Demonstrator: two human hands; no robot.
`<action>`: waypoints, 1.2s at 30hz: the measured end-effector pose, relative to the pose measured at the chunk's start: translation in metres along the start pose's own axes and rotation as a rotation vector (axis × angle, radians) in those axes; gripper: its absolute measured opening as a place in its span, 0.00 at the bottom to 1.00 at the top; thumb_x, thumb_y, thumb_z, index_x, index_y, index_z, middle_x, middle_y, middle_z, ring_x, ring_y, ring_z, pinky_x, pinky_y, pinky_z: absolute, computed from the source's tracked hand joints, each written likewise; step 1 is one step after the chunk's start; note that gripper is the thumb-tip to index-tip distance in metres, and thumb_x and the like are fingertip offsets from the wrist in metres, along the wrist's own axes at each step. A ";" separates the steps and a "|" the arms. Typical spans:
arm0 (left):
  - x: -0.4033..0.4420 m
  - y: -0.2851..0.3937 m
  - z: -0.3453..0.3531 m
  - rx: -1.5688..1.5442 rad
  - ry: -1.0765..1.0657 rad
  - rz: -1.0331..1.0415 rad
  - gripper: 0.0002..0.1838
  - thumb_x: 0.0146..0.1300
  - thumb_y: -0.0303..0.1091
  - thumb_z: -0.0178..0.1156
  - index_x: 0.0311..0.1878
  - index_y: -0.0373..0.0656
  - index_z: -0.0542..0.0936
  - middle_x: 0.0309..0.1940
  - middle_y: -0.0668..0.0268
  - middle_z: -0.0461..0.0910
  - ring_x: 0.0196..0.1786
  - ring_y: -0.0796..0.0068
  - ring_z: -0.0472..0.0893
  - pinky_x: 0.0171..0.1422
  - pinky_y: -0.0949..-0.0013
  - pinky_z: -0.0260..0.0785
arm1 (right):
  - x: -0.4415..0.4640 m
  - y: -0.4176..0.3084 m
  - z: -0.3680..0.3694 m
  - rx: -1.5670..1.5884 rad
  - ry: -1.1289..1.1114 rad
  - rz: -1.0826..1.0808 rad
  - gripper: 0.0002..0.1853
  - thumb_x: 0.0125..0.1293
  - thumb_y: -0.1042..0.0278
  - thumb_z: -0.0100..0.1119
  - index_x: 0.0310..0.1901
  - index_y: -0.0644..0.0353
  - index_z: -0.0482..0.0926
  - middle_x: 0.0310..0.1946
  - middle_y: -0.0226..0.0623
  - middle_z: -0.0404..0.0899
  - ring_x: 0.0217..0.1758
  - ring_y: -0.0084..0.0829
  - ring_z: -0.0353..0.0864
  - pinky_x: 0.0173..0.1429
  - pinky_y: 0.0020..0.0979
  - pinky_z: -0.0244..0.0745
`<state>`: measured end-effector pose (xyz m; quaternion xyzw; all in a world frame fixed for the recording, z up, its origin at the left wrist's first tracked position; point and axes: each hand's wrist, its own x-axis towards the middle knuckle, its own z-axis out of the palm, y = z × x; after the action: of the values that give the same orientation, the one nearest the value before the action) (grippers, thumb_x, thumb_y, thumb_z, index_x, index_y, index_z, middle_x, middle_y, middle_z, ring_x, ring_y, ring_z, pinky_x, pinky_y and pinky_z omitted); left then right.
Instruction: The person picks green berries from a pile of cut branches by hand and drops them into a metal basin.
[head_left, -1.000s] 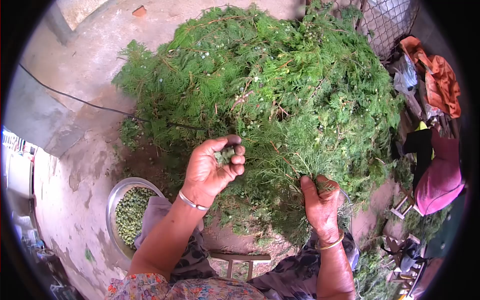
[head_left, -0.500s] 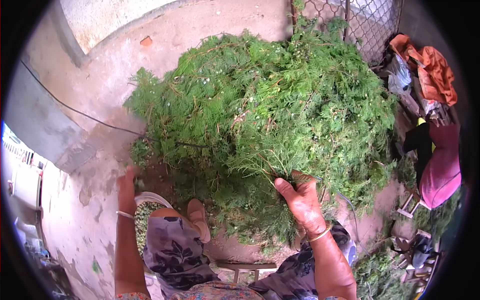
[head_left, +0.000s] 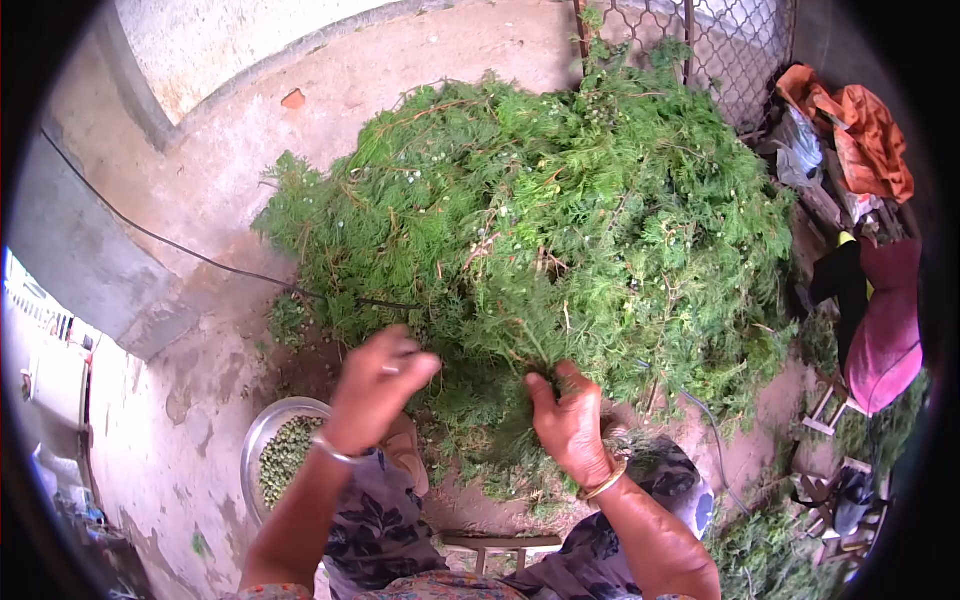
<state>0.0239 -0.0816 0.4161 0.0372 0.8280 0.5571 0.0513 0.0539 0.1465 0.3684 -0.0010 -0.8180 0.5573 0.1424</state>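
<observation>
A leafy green conifer sprig (head_left: 525, 345) is pinched between the thumb and fingers of my right hand (head_left: 572, 415), at the front edge of a large heap of cut conifer branches (head_left: 560, 190). To its left, my left hand (head_left: 378, 385) is in the air near the heap's lower edge, its fingers blurred by motion and partly hidden. Whether it holds anything does not show. Below and left of that hand stands a metal basin (head_left: 252, 465) with many small green cones (head_left: 285, 455) inside.
A dark cable (head_left: 200, 255) runs from the left wall into the heap. Beyond the heap is a metal lattice gate (head_left: 735, 50). Orange cloth (head_left: 870, 130) and a magenta cloth (head_left: 890, 330) are at the right. Below me is a low stool (head_left: 500, 545).
My left hand has moved from beside the basin rightward and up toward my right hand. My right hand, still gripping the sprig, has shifted slightly left and down. More of the basin shows.
</observation>
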 end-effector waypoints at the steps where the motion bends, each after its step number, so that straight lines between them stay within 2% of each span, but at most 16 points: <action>1: 0.003 0.005 0.028 -0.213 -0.045 -0.036 0.37 0.60 0.33 0.63 0.65 0.23 0.57 0.47 0.58 0.74 0.43 0.72 0.78 0.46 0.69 0.76 | -0.002 0.000 0.004 -0.096 -0.013 -0.018 0.06 0.59 0.75 0.60 0.30 0.66 0.72 0.21 0.50 0.77 0.21 0.45 0.78 0.26 0.38 0.70; 3: 0.009 0.036 0.070 -0.321 -0.130 -0.105 0.28 0.56 0.29 0.67 0.57 0.28 0.68 0.36 0.66 0.77 0.35 0.80 0.76 0.39 0.73 0.71 | -0.007 0.002 0.010 -0.137 -0.061 -0.031 0.07 0.59 0.73 0.59 0.31 0.67 0.71 0.21 0.49 0.77 0.22 0.49 0.78 0.25 0.41 0.71; 5: 0.025 0.014 0.103 -0.595 -0.011 -0.029 0.16 0.56 0.25 0.65 0.46 0.34 0.74 0.30 0.70 0.78 0.32 0.81 0.75 0.36 0.76 0.69 | -0.009 0.009 0.019 -0.378 -0.053 -0.280 0.07 0.56 0.75 0.58 0.34 0.68 0.71 0.19 0.45 0.75 0.20 0.45 0.77 0.24 0.41 0.72; 7: 0.041 -0.007 0.110 -0.541 0.053 0.020 0.08 0.56 0.19 0.60 0.40 0.35 0.75 0.31 0.68 0.78 0.32 0.79 0.77 0.36 0.73 0.72 | -0.012 0.013 0.024 -0.483 -0.109 -0.366 0.11 0.57 0.74 0.57 0.40 0.69 0.71 0.19 0.45 0.73 0.19 0.46 0.75 0.24 0.44 0.68; 9: 0.048 -0.013 0.106 -0.716 0.080 -0.232 0.07 0.57 0.16 0.55 0.40 0.33 0.76 0.33 0.64 0.78 0.34 0.68 0.80 0.38 0.62 0.78 | -0.014 0.012 0.027 -0.503 -0.165 -0.424 0.17 0.57 0.74 0.57 0.47 0.73 0.71 0.20 0.44 0.73 0.21 0.45 0.75 0.25 0.42 0.68; 12: 0.047 -0.028 0.100 -0.910 0.042 -0.162 0.06 0.59 0.19 0.56 0.40 0.35 0.77 0.32 0.63 0.79 0.32 0.66 0.80 0.36 0.65 0.78 | -0.011 0.004 0.020 -0.437 -0.239 -0.494 0.18 0.59 0.72 0.58 0.50 0.72 0.72 0.22 0.45 0.75 0.25 0.43 0.77 0.28 0.40 0.70; 13: 0.045 -0.022 0.095 -0.937 0.034 -0.304 0.05 0.60 0.20 0.57 0.40 0.36 0.77 0.32 0.63 0.79 0.32 0.66 0.80 0.33 0.67 0.76 | -0.008 0.003 0.016 -0.439 -0.245 -0.487 0.18 0.59 0.72 0.58 0.50 0.72 0.72 0.22 0.45 0.75 0.25 0.43 0.77 0.28 0.40 0.70; 14: 0.043 -0.020 0.092 -0.962 0.027 -0.446 0.05 0.61 0.22 0.58 0.40 0.37 0.77 0.33 0.63 0.79 0.31 0.66 0.80 0.30 0.70 0.74 | -0.004 0.002 0.010 -0.331 -0.233 -0.424 0.16 0.60 0.70 0.59 0.48 0.70 0.75 0.24 0.45 0.77 0.26 0.42 0.78 0.29 0.39 0.72; 16: 0.041 -0.027 0.093 -0.977 -0.013 -0.431 0.05 0.61 0.24 0.58 0.40 0.37 0.77 0.33 0.63 0.79 0.31 0.66 0.79 0.28 0.71 0.70 | 0.005 0.001 0.004 -0.142 -0.127 -0.221 0.12 0.62 0.65 0.62 0.40 0.66 0.80 0.29 0.44 0.82 0.29 0.36 0.83 0.33 0.33 0.76; 18: 0.040 -0.028 0.096 -1.024 -0.074 -0.421 0.06 0.62 0.27 0.59 0.42 0.38 0.78 0.34 0.63 0.79 0.30 0.68 0.78 0.24 0.75 0.61 | 0.015 -0.002 -0.007 -0.094 0.031 -0.113 0.05 0.60 0.73 0.60 0.36 0.64 0.78 0.26 0.44 0.79 0.26 0.42 0.80 0.31 0.37 0.76; 23: 0.031 -0.016 0.096 -1.038 -0.142 -0.502 0.06 0.62 0.27 0.60 0.40 0.37 0.78 0.36 0.63 0.80 0.29 0.67 0.79 0.25 0.72 0.65 | 0.026 0.002 -0.018 -0.126 0.081 -0.107 0.08 0.56 0.73 0.63 0.36 0.65 0.77 0.28 0.46 0.79 0.27 0.42 0.81 0.31 0.36 0.75; 25: 0.027 -0.015 0.097 -1.024 -0.231 -0.431 0.06 0.63 0.27 0.59 0.42 0.38 0.79 0.36 0.65 0.80 0.31 0.72 0.76 0.25 0.73 0.63 | 0.025 0.004 -0.015 -0.227 -0.050 -0.094 0.10 0.54 0.71 0.66 0.35 0.65 0.77 0.30 0.48 0.79 0.28 0.40 0.81 0.31 0.35 0.75; 27: 0.025 -0.013 0.097 -1.037 -0.264 -0.393 0.05 0.62 0.27 0.60 0.40 0.38 0.79 0.35 0.65 0.80 0.32 0.74 0.76 0.25 0.72 0.64 | 0.026 0.004 -0.012 -0.219 -0.045 -0.078 0.09 0.53 0.70 0.66 0.31 0.65 0.77 0.25 0.46 0.78 0.23 0.37 0.79 0.27 0.34 0.72; 29: 0.024 -0.008 0.097 -0.992 -0.232 -0.395 0.05 0.62 0.29 0.61 0.40 0.40 0.79 0.35 0.66 0.80 0.32 0.74 0.76 0.26 0.73 0.65 | 0.028 0.001 -0.011 -0.030 -0.067 0.099 0.08 0.54 0.70 0.66 0.27 0.65 0.77 0.18 0.44 0.76 0.17 0.31 0.74 0.24 0.32 0.69; 30: 0.023 -0.007 0.097 -0.994 -0.227 -0.396 0.05 0.62 0.29 0.61 0.40 0.40 0.79 0.35 0.66 0.80 0.32 0.74 0.76 0.26 0.73 0.65 | 0.029 0.000 -0.008 -0.004 0.002 0.087 0.09 0.55 0.71 0.64 0.24 0.67 0.77 0.13 0.37 0.72 0.15 0.22 0.68 0.21 0.29 0.64; 36: 0.024 0.000 0.096 -1.035 -0.265 -0.467 0.06 0.62 0.34 0.62 0.38 0.43 0.79 0.30 0.70 0.78 0.28 0.73 0.78 0.23 0.72 0.66 | 0.033 -0.001 -0.020 0.236 -0.002 0.268 0.07 0.57 0.73 0.61 0.26 0.69 0.80 0.15 0.27 0.74 0.19 0.14 0.67 0.21 0.23 0.60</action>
<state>0.0118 0.0091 0.3792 -0.1069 0.4207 0.8539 0.2872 0.0269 0.1692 0.3841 -0.0930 -0.7396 0.6634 0.0652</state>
